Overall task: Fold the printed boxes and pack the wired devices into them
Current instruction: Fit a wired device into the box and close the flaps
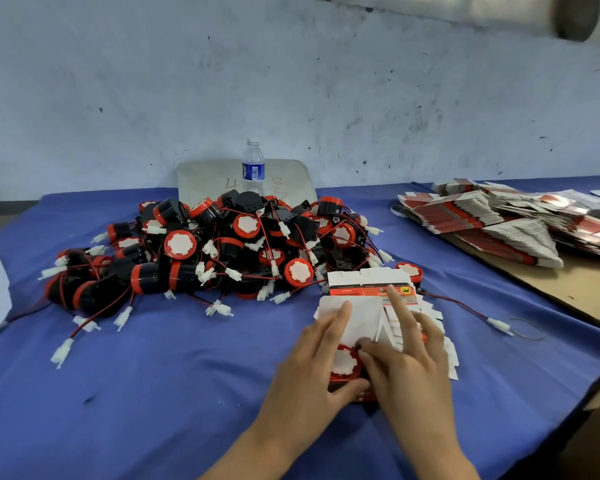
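Hands: left grip [317, 362] holds round red device [343, 363], right [407, 355] spread on flat cardboard boxes [400, 317]

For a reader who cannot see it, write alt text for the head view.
Two hands, left hand and right hand, work a red-and-white wired device into a printed box on a blue tablecloth. Behind lie a pile of devices, a water bottle and flat box stacks.

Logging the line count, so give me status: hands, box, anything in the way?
Left hand grips box with device seated inside. Right hand works the flaps, forefinger straight. Flat box stack crowds right side.
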Available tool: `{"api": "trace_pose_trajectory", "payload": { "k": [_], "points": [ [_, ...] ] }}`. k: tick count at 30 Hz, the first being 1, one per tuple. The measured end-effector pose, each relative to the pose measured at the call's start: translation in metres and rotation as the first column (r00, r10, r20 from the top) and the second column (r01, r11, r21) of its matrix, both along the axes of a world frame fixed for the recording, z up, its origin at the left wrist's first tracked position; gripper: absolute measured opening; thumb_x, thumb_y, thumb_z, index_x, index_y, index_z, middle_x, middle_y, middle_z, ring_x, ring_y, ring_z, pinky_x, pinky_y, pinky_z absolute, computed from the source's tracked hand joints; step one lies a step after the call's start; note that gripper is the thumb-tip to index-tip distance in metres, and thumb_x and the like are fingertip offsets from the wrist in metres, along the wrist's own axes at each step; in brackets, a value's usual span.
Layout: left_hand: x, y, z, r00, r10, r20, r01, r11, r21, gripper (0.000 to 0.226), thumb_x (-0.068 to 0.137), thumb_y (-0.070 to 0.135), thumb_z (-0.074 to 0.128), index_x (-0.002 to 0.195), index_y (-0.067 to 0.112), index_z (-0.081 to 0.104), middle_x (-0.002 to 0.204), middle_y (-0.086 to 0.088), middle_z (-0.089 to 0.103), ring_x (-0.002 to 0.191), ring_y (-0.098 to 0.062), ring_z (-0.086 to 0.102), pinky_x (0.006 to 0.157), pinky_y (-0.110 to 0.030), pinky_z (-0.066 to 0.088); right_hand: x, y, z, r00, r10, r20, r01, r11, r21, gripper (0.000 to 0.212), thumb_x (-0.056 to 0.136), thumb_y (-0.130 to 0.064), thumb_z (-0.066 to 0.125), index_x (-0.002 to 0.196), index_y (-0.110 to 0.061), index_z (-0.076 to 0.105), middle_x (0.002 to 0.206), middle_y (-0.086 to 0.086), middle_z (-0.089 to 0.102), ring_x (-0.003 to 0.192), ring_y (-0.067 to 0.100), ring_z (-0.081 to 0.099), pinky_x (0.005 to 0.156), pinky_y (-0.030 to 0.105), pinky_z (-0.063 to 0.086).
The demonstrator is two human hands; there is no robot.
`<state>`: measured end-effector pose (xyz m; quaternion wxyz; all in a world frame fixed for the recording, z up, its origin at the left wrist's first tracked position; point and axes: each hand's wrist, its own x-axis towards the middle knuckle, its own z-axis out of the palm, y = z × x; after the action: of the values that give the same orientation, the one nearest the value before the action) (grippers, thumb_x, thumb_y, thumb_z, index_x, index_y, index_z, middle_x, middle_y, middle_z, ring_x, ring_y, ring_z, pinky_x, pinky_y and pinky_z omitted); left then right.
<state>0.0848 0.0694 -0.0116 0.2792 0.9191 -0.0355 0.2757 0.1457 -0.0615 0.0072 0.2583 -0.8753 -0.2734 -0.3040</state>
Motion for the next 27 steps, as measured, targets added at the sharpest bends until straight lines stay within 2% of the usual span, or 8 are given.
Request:
{"api": "trace_pose_trajectory", "payload": {
  "k": [2,5,9,13,17,21,24,27],
  "points": [
    [0.001,0.000,0.000,0.995,-0.058,-0.075,0.057,0.998,-0.026,0.090,0.091,0.044,0.058,0.137,0.061,-0.018,0.137,0.052,-0.007,0.125,0.031,-0.001,0.098,0.007,0.009,-0.003,-0.003,0.003,1.000,0.016,-0.011,-0.016,0.998,-0.063,0.004,0.076,-0.021,0.079,0.078,-0.024,0.079,0.149,0.004,0.041,0.127,0.037,0.045,0.082,0.053,0.050],
    [0.003,-0.002,0.001,0.974,-0.164,-0.153,0.175,0.983,0.061,0.081,0.099,0.028,0.045,0.144,0.038,-0.021,0.150,0.033,0.009,0.135,0.022,0.004,0.116,-0.018,-0.012,-0.011,-0.002,0.001,0.985,0.014,-0.174,-0.035,0.992,-0.119,0.037,0.092,-0.041,0.038,0.110,-0.037,0.070,0.157,-0.021,-0.004,0.147,0.022,0.016,0.099,0.046,0.035],
    [0.006,-0.002,-0.002,0.988,-0.148,-0.042,0.153,0.958,0.241,0.059,0.095,0.020,0.041,0.151,0.011,0.026,0.138,0.005,0.056,0.132,-0.005,0.044,0.118,-0.040,0.003,-0.017,-0.003,0.001,0.955,-0.084,-0.284,-0.009,0.950,-0.313,0.041,0.097,-0.042,0.033,0.134,-0.045,0.048,0.141,-0.024,-0.042,0.148,0.013,-0.006,0.106,0.036,0.024],
    [0.007,-0.004,0.000,0.989,-0.144,-0.036,0.148,0.957,0.249,0.045,0.094,0.021,0.047,0.139,0.013,0.051,0.135,0.003,0.059,0.132,-0.008,0.048,0.117,-0.041,0.001,-0.011,-0.007,-0.004,0.952,0.102,-0.289,-0.150,0.978,-0.146,0.032,0.096,-0.025,0.047,0.120,-0.019,0.067,0.152,-0.017,-0.016,0.142,0.015,0.029,0.103,0.029,0.036],
    [0.008,-0.003,0.002,0.986,-0.149,-0.072,0.161,0.965,0.208,0.042,0.098,0.025,0.045,0.140,0.020,0.051,0.142,0.010,0.051,0.138,-0.002,0.036,0.118,-0.039,-0.013,-0.012,-0.010,-0.004,0.966,0.143,-0.214,-0.140,0.990,0.027,0.015,0.061,0.004,0.084,0.067,-0.006,0.075,0.126,0.008,0.063,0.086,0.018,0.073,0.054,0.021,0.052],
    [0.008,-0.003,0.007,0.990,-0.127,-0.056,0.136,0.970,0.203,0.035,0.096,0.028,0.048,0.127,0.020,0.062,0.129,0.010,0.063,0.128,-0.002,0.049,0.118,-0.039,-0.014,-0.013,-0.013,-0.013,0.978,0.202,-0.054,-0.191,0.968,0.162,0.023,0.062,0.006,0.084,0.076,-0.011,0.075,0.104,0.004,0.073,0.083,0.015,0.072,0.065,0.019,0.050],
    [0.007,-0.004,0.011,0.991,-0.121,-0.058,0.131,0.965,0.227,0.037,0.097,0.032,0.044,0.131,0.021,0.056,0.126,0.013,0.063,0.122,-0.001,0.051,0.119,-0.040,-0.015,-0.016,-0.016,-0.018,0.937,0.303,-0.173,-0.200,0.873,0.445,0.049,0.077,-0.002,0.076,0.102,-0.041,0.060,0.096,-0.019,0.069,0.086,-0.001,0.065,0.071,0.007,0.045],
    [0.003,-0.003,0.011,0.988,-0.137,-0.069,0.146,0.980,0.135,0.040,0.098,0.031,0.049,0.137,0.021,0.047,0.126,0.013,0.060,0.124,0.003,0.038,0.120,-0.042,-0.002,-0.013,-0.017,-0.026,0.910,0.350,-0.224,-0.195,0.836,0.513,0.057,0.080,0.000,0.072,0.107,-0.047,0.055,0.095,-0.015,0.070,0.090,-0.001,0.065,0.075,0.002,0.044]
  ]
}}
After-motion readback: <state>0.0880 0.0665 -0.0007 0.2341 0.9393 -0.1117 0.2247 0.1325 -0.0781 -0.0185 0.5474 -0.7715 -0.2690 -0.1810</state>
